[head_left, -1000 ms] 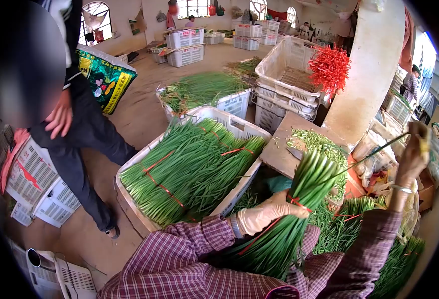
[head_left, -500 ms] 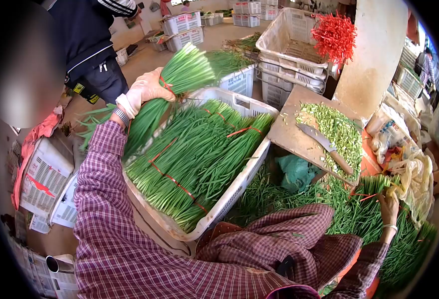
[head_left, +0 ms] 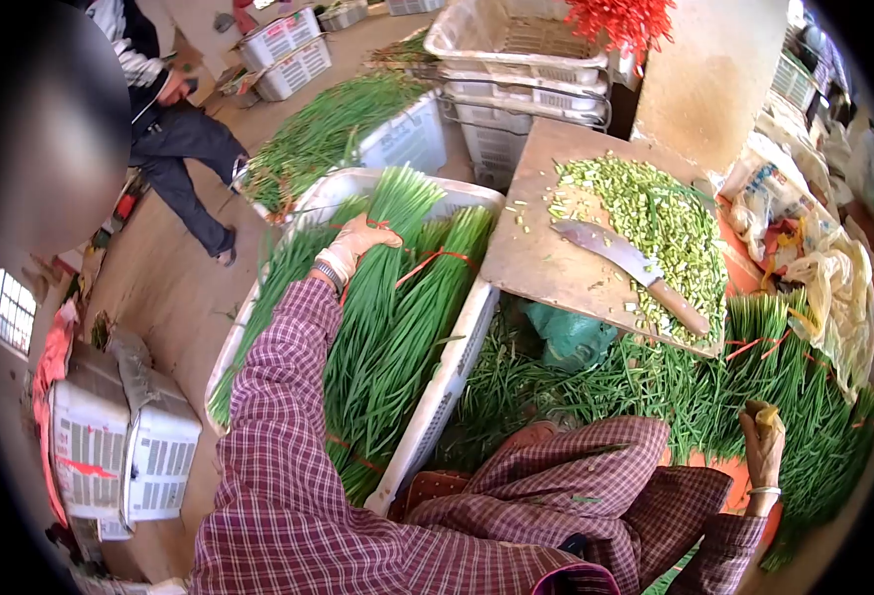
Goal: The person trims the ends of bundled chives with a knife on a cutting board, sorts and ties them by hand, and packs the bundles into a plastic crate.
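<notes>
My left hand (head_left: pixel 357 246), in a pale glove, is closed around a bundle of garlic chives (head_left: pixel 404 203) near its red band. That bundle lies over others in the white plastic crate (head_left: pixel 435 382), its pale stem ends pointing away from me. Beside it in the crate is another red-banded bundle (head_left: pixel 449 260). At the lower right, my right hand (head_left: pixel 762 446) is loosely curled, thumb apart from the fingers, with yellow at the fingertips. It sits just left of the chive pile (head_left: pixel 823 466) and below a banded bundle (head_left: pixel 754 322), apart from that bundle's stems.
A knife (head_left: pixel 635 266) lies on a cutting board (head_left: pixel 521 248) among chopped stems (head_left: pixel 670 228). Stacked crates (head_left: pixel 486 114) and red ties (head_left: pixel 620 25) stand behind. Another chive-filled crate (head_left: pixel 407 139) is at the back left, with a person (head_left: pixel 174 129) beyond it. A pillar (head_left: pixel 709 84) rises behind the board.
My left hand has brought the bundle from above the crate's far left corner down onto the others. My right hand has come away from the bundle at right and moved down. My view has shifted.
</notes>
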Demonstrator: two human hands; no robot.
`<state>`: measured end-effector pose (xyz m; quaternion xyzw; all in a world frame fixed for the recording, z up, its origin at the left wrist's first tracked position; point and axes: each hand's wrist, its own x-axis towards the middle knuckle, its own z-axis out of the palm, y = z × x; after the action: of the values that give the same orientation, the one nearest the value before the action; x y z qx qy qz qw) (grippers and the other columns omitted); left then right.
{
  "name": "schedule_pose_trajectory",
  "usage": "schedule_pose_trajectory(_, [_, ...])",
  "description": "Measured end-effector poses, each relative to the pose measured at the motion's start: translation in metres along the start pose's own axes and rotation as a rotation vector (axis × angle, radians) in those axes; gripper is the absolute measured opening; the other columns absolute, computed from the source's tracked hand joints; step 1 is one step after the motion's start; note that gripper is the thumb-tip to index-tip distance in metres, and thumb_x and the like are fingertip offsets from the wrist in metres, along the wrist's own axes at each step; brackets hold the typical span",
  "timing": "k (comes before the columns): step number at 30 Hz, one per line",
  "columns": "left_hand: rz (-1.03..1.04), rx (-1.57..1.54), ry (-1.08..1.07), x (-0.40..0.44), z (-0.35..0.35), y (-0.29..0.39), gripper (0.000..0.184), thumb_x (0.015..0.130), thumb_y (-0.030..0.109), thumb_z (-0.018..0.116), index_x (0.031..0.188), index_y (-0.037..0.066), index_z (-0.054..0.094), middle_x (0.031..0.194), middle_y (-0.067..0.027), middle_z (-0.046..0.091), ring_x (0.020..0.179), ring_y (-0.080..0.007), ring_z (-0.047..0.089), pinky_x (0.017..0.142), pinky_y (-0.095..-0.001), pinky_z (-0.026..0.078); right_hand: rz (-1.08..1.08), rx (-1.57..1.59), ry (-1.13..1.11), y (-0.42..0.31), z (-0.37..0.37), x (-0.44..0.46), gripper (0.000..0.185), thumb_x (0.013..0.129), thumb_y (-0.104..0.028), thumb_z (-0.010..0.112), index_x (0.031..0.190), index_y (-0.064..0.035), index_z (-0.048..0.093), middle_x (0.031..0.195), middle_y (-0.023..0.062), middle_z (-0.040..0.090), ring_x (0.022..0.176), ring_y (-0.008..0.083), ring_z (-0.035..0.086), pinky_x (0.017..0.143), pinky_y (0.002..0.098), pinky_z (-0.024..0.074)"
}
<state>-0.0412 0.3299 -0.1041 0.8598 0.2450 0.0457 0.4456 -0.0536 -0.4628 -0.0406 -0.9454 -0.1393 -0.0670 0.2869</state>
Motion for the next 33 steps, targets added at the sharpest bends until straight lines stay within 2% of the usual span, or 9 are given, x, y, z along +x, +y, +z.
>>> schedule_pose_trajectory(4, [-0.074, -0.362, -0.126, -0.031, 0.043, 0.020, 0.056, 0.071, 0.022, 0.083, 0.119, 0.000, 0.065, 0.126, -0.0163, 0.062, 0.119, -0.0232, 0.058, 0.103, -0.0371, 0.045, 0.235, -0.022, 0.001, 0.036, -0.001, -0.037, 0.020, 0.094, -0.013, 0.065, 0.107, 0.0011, 0.068, 0.098, 0.0150, 0.070, 0.091, 0.0287, 0.067, 0.079, 0.0383, 0.0525])
schedule_pose_trajectory(6, [0.218, 0.023, -0.077, -0.059, 0.062, 0.015, 0.033, 0.097, 0.021, 0.045, 0.114, 0.010, 0.070, 0.117, -0.0095, 0.068, 0.122, -0.0280, 0.056, 0.117, -0.0468, 0.029, 0.284, -0.021, 0.000, 0.054, -0.003, -0.060, 0.020, 0.092, -0.015, 0.067, 0.104, 0.0001, 0.069, 0.100, 0.0170, 0.071, 0.091, 0.0304, 0.068, 0.080, 0.0378, 0.0533])
schedule_pose_trajectory(8, [0.626, 0.202, -0.148, -0.051, 0.054, 0.003, 0.030, 0.095, 0.011, 0.048, 0.116, 0.009, 0.069, 0.120, -0.0123, 0.064, 0.123, -0.0271, 0.055, 0.115, -0.0427, 0.034, 0.334, -0.140, -0.032, 0.054, -0.002, -0.072, 0.021, 0.091, -0.018, 0.067, 0.103, -0.0008, 0.070, 0.095, 0.0173, 0.071, 0.088, 0.0311, 0.069, 0.082, 0.0380, 0.0529])
schedule_pose_trajectory(15, [-0.296, -0.436, -0.240, -0.013, 0.055, -0.020, 0.049, 0.091, 0.022, 0.066, 0.133, -0.002, 0.056, 0.126, -0.0094, 0.058, 0.114, -0.0225, 0.058, 0.102, -0.0325, 0.044, 0.328, -0.042, -0.178, 0.120, 0.069, -0.104, 0.024, 0.089, -0.024, 0.068, 0.105, -0.0053, 0.071, 0.096, 0.0148, 0.073, 0.090, 0.0313, 0.071, 0.080, 0.0412, 0.0548])
schedule_pose_trajectory(19, [-0.191, -0.155, -0.107, -0.016, 0.054, -0.016, 0.087, 0.086, 0.026, 0.074, 0.155, -0.002, 0.029, 0.140, -0.0130, 0.052, 0.115, -0.0213, 0.057, 0.095, -0.0327, 0.049, 0.417, -0.226, -0.363, 0.215, 0.146, -0.163, 0.024, 0.094, -0.028, 0.059, 0.105, -0.0103, 0.072, 0.094, 0.0171, 0.073, 0.089, 0.0330, 0.070, 0.078, 0.0422, 0.0549])
schedule_pose_trajectory(22, [-0.070, -0.079, -0.112, -0.067, 0.059, 0.005, 0.080, 0.092, 0.021, 0.066, 0.159, 0.008, 0.024, 0.148, -0.0122, 0.044, 0.124, -0.0235, 0.053, 0.100, -0.0346, 0.047, 0.303, -0.195, -0.519, 0.178, 0.109, -0.133, 0.021, 0.093, -0.027, 0.057, 0.099, -0.0124, 0.072, 0.092, 0.0163, 0.072, 0.085, 0.0302, 0.071, 0.075, 0.0421, 0.0555])
schedule_pose_trajectory(28, [0.159, 0.165, -0.038, -0.115, 0.023, -0.069, 0.075, 0.094, 0.011, 0.060, 0.159, 0.003, 0.021, 0.152, -0.0151, 0.044, 0.137, -0.0239, 0.044, 0.115, -0.0355, 0.031, 0.292, -0.077, -0.033, 0.222, 0.092, -0.044, 0.034, 0.093, -0.030, 0.063, 0.116, -0.0049, 0.062, 0.090, 0.0129, 0.067, 0.087, 0.0323, 0.066, 0.080, 0.0417, 0.0529])
schedule_pose_trajectory(32, [0.118, 0.521, -0.087, -0.198, 0.015, -0.034, 0.086, 0.096, 0.050, 0.061, 0.162, 0.023, 0.013, 0.161, -0.0186, 0.031, 0.145, -0.0409, 0.033, 0.119, -0.0656, 0.007, 0.166, 0.010, 0.330, 0.258, 0.103, 0.027, 0.030, 0.092, -0.029, 0.063, 0.109, -0.0043, 0.058, 0.081, 0.0175, 0.064, 0.087, 0.0346, 0.066, 0.078, 0.0435, 0.0535])
schedule_pose_trajectory(33, [0.114, 0.595, -0.048, -0.215, 0.023, -0.019, 0.083, 0.095, 0.043, 0.065, 0.159, 0.013, 0.022, 0.159, -0.0196, 0.033, 0.143, -0.0372, 0.036, 0.119, -0.0539, 0.017, 0.251, -0.009, 0.243, 0.264, 0.101, 0.046, 0.029, 0.093, -0.028, 0.062, 0.110, -0.0051, 0.057, 0.081, 0.0171, 0.065, 0.086, 0.0347, 0.066, 0.077, 0.0435, 0.0543])
